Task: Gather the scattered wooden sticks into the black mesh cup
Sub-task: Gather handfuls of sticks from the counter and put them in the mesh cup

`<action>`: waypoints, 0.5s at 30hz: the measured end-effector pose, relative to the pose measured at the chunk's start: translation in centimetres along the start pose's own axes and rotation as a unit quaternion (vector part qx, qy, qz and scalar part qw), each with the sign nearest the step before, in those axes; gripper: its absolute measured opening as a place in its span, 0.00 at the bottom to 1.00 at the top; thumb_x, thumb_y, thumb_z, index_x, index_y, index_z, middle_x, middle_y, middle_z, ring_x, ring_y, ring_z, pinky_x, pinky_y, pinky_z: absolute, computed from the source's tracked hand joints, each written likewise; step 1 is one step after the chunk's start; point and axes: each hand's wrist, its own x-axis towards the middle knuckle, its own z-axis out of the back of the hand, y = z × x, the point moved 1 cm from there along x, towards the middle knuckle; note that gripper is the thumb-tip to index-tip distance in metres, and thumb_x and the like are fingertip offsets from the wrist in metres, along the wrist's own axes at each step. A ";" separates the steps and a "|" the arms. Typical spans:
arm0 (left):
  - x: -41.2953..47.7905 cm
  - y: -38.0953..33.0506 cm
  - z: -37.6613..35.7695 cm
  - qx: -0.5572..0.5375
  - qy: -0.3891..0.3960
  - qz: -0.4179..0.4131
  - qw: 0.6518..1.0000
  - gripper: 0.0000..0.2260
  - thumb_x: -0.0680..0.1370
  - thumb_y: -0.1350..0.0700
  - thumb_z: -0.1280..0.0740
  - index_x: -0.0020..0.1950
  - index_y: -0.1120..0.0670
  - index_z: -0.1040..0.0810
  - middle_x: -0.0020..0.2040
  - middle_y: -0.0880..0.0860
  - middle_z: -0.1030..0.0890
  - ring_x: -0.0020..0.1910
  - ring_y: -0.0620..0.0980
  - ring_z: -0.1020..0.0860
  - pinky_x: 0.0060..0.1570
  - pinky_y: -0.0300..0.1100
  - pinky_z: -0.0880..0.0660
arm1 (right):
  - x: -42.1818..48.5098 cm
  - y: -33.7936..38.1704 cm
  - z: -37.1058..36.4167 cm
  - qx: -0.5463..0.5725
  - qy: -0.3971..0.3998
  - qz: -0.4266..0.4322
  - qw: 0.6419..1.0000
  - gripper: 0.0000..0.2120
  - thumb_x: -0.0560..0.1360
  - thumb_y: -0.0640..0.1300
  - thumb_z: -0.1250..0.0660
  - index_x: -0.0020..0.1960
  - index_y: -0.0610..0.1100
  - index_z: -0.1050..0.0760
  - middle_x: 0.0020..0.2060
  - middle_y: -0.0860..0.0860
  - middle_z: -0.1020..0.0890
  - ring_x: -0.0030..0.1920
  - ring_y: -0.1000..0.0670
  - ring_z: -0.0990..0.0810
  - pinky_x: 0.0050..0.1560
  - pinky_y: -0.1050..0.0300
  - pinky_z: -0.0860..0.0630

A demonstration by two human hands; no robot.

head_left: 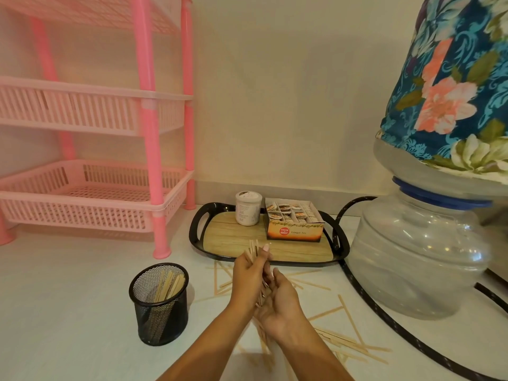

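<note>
Partly done, I judge: the black wire-mesh cup (pixel 159 303), lower left of centre, holds several thin pale wooden sticks (pixel 167 284). At centre the left hand (pixel 251 270) grips a bundle of sticks (pixel 253 250). The right hand (pixel 279 301) cups the bundle's lower end, and I cannot tell whether it clasps. Many scattered sticks (pixel 343 340) remain at lower right, some hidden under the arms.
</note>
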 end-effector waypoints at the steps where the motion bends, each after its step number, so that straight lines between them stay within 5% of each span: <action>1: -0.1 0.1 0.1 0.003 0.002 0.000 1.000 0.13 0.77 0.53 0.36 0.34 0.56 0.23 0.23 0.49 0.30 0.26 0.46 0.30 0.31 0.38 0.30 | -0.1 0.0 -0.1 -0.004 0.000 -0.007 1.000 0.19 0.81 0.48 0.49 0.48 0.39 0.23 0.43 0.43 0.19 0.49 0.45 0.22 0.50 0.49 0.27; 5: -0.1 0.0 0.6 0.018 -0.003 0.000 1.000 0.16 0.79 0.53 0.40 0.33 0.55 0.25 0.19 0.45 0.33 0.24 0.43 0.33 0.29 0.37 0.34 | -0.1 -0.3 -0.1 -0.024 0.000 -0.013 1.000 0.17 0.81 0.47 0.46 0.41 0.40 0.26 0.40 0.43 0.20 0.44 0.46 0.22 0.44 0.50 0.27; 10: 0.8 -2.9 2.0 0.051 0.026 -0.018 0.998 0.16 0.80 0.53 0.42 0.34 0.55 0.27 0.22 0.47 0.36 0.22 0.42 0.38 0.26 0.35 0.39 | -0.3 -0.9 -1.2 -0.082 0.068 -0.021 0.994 0.14 0.80 0.43 0.45 0.47 0.39 0.23 0.40 0.43 0.19 0.42 0.46 0.20 0.41 0.53 0.22; 15: 1.9 -7.5 5.1 0.086 0.030 -0.044 0.995 0.14 0.81 0.54 0.43 0.37 0.56 0.27 0.20 0.45 0.36 0.18 0.39 0.40 0.22 0.32 0.41 | -0.7 -1.9 -4.8 -0.177 0.161 -0.017 0.971 0.12 0.80 0.43 0.44 0.50 0.40 0.23 0.41 0.44 0.18 0.43 0.48 0.19 0.49 0.55 0.22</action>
